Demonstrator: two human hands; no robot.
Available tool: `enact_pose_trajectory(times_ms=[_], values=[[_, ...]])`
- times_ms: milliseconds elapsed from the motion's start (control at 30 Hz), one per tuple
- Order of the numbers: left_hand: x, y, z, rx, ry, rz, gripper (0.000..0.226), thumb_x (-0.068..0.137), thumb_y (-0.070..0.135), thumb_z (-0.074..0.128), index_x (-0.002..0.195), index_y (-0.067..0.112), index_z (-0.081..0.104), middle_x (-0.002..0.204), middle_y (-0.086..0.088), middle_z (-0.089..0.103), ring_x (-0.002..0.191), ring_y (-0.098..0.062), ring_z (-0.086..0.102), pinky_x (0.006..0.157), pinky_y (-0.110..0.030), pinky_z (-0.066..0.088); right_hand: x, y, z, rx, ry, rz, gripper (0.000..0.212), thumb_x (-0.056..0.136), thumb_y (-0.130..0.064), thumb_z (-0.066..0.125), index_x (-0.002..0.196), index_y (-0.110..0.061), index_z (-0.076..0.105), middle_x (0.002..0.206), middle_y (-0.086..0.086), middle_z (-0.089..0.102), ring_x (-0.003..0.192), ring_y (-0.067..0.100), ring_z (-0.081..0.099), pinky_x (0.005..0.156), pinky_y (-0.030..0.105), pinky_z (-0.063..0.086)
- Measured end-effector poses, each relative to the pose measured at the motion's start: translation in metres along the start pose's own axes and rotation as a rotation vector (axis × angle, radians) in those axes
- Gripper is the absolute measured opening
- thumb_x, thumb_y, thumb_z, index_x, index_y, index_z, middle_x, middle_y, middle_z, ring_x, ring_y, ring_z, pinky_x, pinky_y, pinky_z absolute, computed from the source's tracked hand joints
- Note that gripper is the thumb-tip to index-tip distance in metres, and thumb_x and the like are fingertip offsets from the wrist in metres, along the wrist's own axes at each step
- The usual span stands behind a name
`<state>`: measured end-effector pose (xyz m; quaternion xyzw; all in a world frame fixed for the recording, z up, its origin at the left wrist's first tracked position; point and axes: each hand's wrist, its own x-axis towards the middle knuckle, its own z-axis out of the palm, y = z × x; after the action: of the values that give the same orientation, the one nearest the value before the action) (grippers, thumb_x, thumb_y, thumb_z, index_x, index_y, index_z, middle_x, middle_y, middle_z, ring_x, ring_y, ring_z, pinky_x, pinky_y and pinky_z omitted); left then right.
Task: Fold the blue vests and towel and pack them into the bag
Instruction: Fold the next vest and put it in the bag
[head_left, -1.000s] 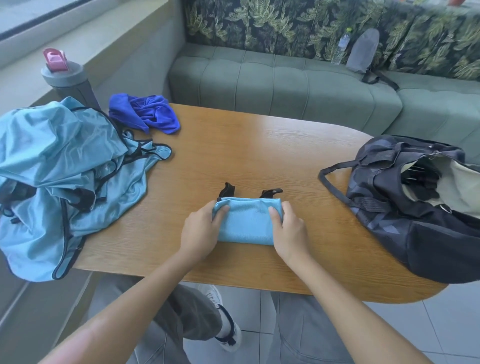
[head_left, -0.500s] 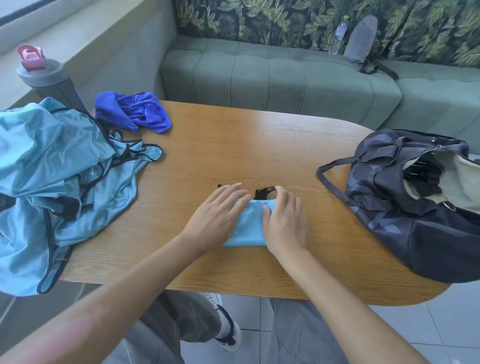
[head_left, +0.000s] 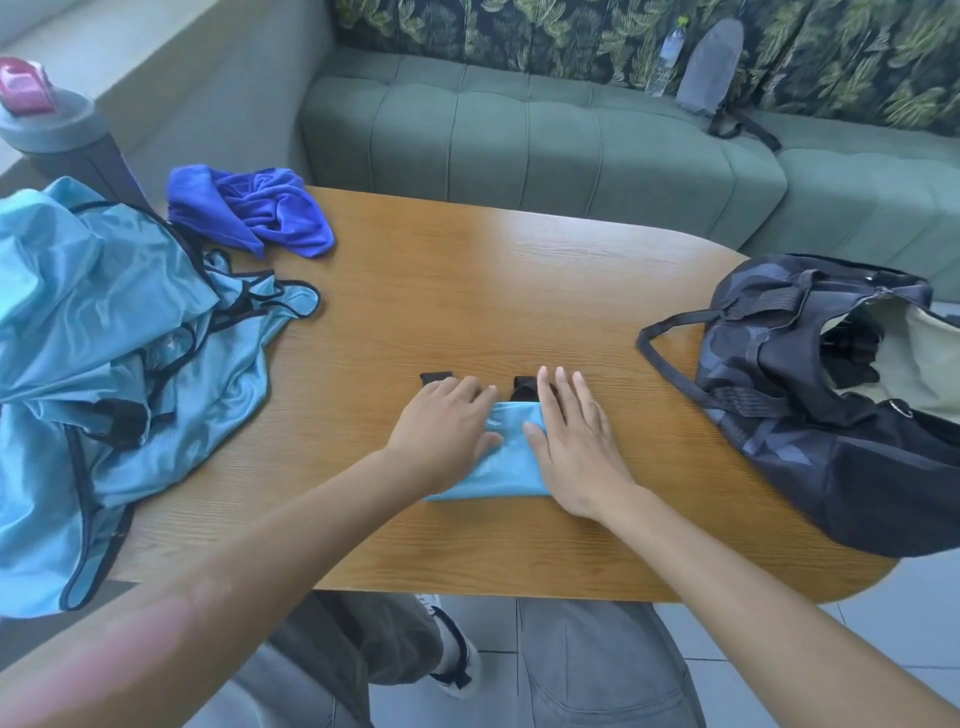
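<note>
A folded light-blue vest (head_left: 506, 457) with black straps lies near the table's front edge. My left hand (head_left: 447, 426) presses flat on its left half and my right hand (head_left: 576, 441) presses flat on its right half, fingers straight. A heap of unfolded light-blue vests (head_left: 104, 353) covers the table's left end. A crumpled dark-blue towel (head_left: 254, 208) lies behind the heap. The dark bag (head_left: 810, 405) sits open at the right end, its pale lining showing.
The wooden table (head_left: 493, 291) has rounded ends. A grey bottle with a pink lid (head_left: 52, 135) stands at the far left. A green sofa (head_left: 519, 135) runs behind, holding a water bottle (head_left: 667, 57) and a grey pouch (head_left: 709, 67).
Both hands went from gripping the folded vest's sides to lying flat on top of it. The vest has become narrower.
</note>
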<state>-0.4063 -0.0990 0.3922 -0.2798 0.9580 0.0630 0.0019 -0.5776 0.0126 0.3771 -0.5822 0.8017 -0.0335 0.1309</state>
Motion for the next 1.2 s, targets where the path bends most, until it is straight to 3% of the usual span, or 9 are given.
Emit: enact_pose_trajectory(times_ms=[267, 400, 500, 667, 733, 833, 967, 1100, 1200], values=[[0.036, 0.005, -0.045, -0.196, -0.345, -0.091, 0.043, 0.085, 0.036, 0.08, 0.1, 0.011, 0.049, 0.086, 0.001, 0.048, 0.082, -0.02, 0.051, 0.065, -0.03, 0.04, -0.029, 0.026, -0.023, 0.133, 0.269, 0.055, 0.054, 0.108, -0.043, 0.028, 0.157, -0.019, 0.029, 0.162, -0.004, 0.032, 0.154, 0.013, 0.01, 0.124, 0.036, 0.013], [0.04, 0.007, -0.054, -0.251, -0.488, -0.141, 0.041, 0.077, 0.031, 0.086, 0.091, 0.016, 0.051, 0.083, 0.001, 0.055, 0.072, -0.016, 0.051, 0.057, -0.029, 0.039, -0.057, 0.03, -0.028, 0.215, 0.388, 0.027, 0.04, 0.107, -0.032, 0.041, 0.144, -0.017, 0.05, 0.142, -0.004, 0.053, 0.139, 0.013, 0.034, 0.116, 0.031, 0.029], [0.035, 0.009, -0.051, -0.261, -0.5, -0.156, 0.035, 0.077, 0.03, 0.083, 0.084, 0.017, 0.051, 0.084, 0.0, 0.057, 0.069, -0.016, 0.051, 0.056, -0.029, 0.039, -0.077, 0.028, -0.033, 0.361, 0.408, 0.076, 0.025, 0.106, -0.026, 0.046, 0.124, -0.022, 0.063, 0.115, -0.011, 0.065, 0.112, 0.007, 0.055, 0.094, 0.028, 0.046], [0.018, 0.026, -0.057, -0.252, -0.269, -0.123, 0.022, 0.08, 0.024, 0.07, 0.088, 0.01, 0.055, 0.083, -0.001, 0.057, 0.076, -0.024, 0.055, 0.055, -0.031, 0.038, -0.1, 0.018, -0.043, 0.88, 0.088, 0.209, 0.033, 0.107, -0.029, 0.046, 0.093, -0.014, 0.072, 0.079, -0.001, 0.076, 0.065, 0.015, 0.067, 0.065, 0.037, 0.051], [0.01, 0.041, -0.067, -0.205, -0.144, -0.08, 0.022, 0.08, 0.024, 0.068, 0.094, 0.012, 0.056, 0.091, -0.001, 0.058, 0.083, -0.026, 0.057, 0.061, -0.033, 0.042, -0.107, 0.016, -0.05, 1.135, -0.063, 0.223, 0.045, 0.108, -0.038, 0.042, 0.101, -0.004, 0.071, 0.088, 0.008, 0.078, 0.075, 0.026, 0.072, 0.069, 0.041, 0.054], [-0.002, 0.072, -0.081, -0.099, 0.064, 0.076, 0.029, 0.082, 0.021, 0.073, 0.105, 0.013, 0.056, 0.098, -0.001, 0.057, 0.087, -0.024, 0.057, 0.068, -0.035, 0.046, -0.109, 0.022, -0.057, 1.588, -0.187, 0.28, 0.075, 0.103, -0.061, 0.026, 0.121, 0.001, 0.065, 0.113, 0.02, 0.074, 0.107, 0.034, 0.071, 0.097, 0.045, 0.053], [-0.012, 0.115, -0.078, 0.172, 0.431, 0.39, 0.021, 0.078, 0.007, 0.072, 0.088, 0.01, 0.054, 0.083, -0.005, 0.053, 0.073, -0.027, 0.051, 0.067, -0.035, 0.044, -0.111, 0.049, -0.073, 2.186, -0.209, 0.322, 0.098, 0.092, -0.077, 0.026, 0.135, 0.006, 0.057, 0.133, 0.028, 0.062, 0.124, 0.039, 0.061, 0.11, 0.048, 0.043], [-0.02, 0.15, -0.063, 0.396, 0.584, 0.55, 0.026, 0.095, -0.01, 0.041, 0.089, 0.01, 0.058, 0.084, -0.007, 0.051, 0.077, -0.029, 0.05, 0.077, -0.04, 0.046, -0.118, 0.083, -0.086, 2.099, -0.216, 0.354, 0.083, 0.094, -0.072, 0.045, 0.13, 0.0, 0.066, 0.132, 0.023, 0.064, 0.119, 0.035, 0.065, 0.107, 0.047, 0.047], [-0.021, 0.169, -0.052, 0.455, 0.573, 0.561, 0.022, 0.097, -0.005, 0.044, 0.101, 0.008, 0.061, 0.093, -0.007, 0.057, 0.088, -0.031, 0.057, 0.086, -0.042, 0.048, -0.126, 0.102, -0.092, 1.898, -0.17, 0.383, 0.041, 0.097, -0.032, 0.061, 0.127, -0.004, 0.067, 0.119, 0.018, 0.072, 0.095, 0.03, 0.072, 0.083, 0.041, 0.057]])
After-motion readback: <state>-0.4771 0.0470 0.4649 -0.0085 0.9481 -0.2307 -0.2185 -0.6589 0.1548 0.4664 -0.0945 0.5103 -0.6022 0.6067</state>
